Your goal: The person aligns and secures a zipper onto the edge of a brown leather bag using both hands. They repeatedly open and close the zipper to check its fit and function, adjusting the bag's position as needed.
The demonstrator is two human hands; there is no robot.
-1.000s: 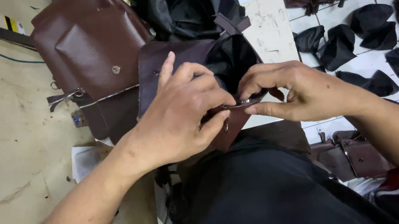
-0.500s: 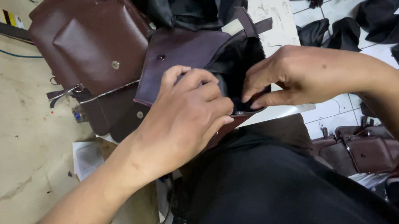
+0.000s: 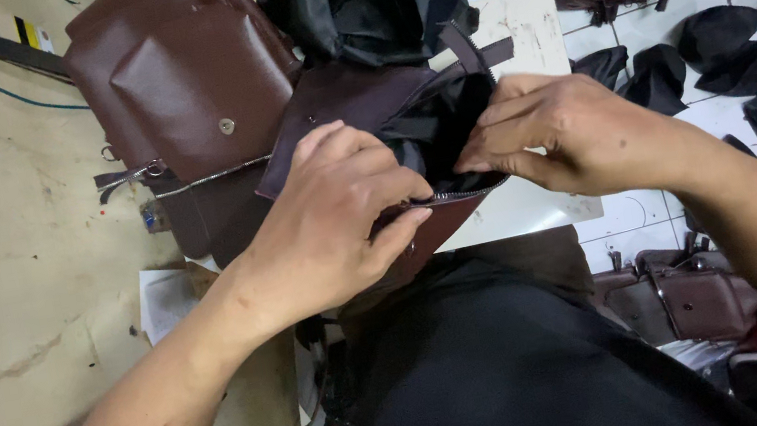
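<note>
While both hands pinch the dark brown pouch [image 3: 351, 106] at centre frame, I see its zipper [image 3: 449, 196] running from 9 to 3 o'clock between them. My left hand [image 3: 333, 215] curls closed on the near edge; my right hand [image 3: 553, 130] grips the black lining [image 3: 421, 130] at 3 o'clock, fingertips [image 3: 472, 166] nearest the zipper.

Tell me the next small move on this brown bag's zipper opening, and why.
Probably spread the opening a little wider. Both hands, left hand and right hand, pinch the brown bag at its zipper, and the black lining shows only through a narrow gap.
</note>
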